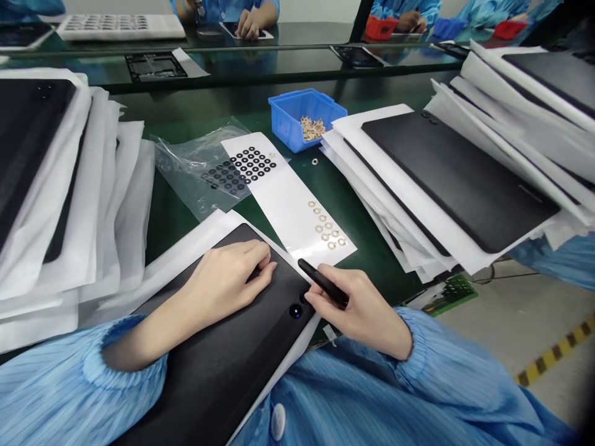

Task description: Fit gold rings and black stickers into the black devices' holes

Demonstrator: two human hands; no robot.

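Head view: my right fingers (331, 277) clamp a black tool (323, 284), its tip just beside the ring sheet (286, 201) (upper left of them).

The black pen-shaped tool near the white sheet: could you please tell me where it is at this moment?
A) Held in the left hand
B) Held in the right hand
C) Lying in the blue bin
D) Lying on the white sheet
B: the right hand pinches the black pen-shaped tool between its fingers, while the left hand rests on a black panel.
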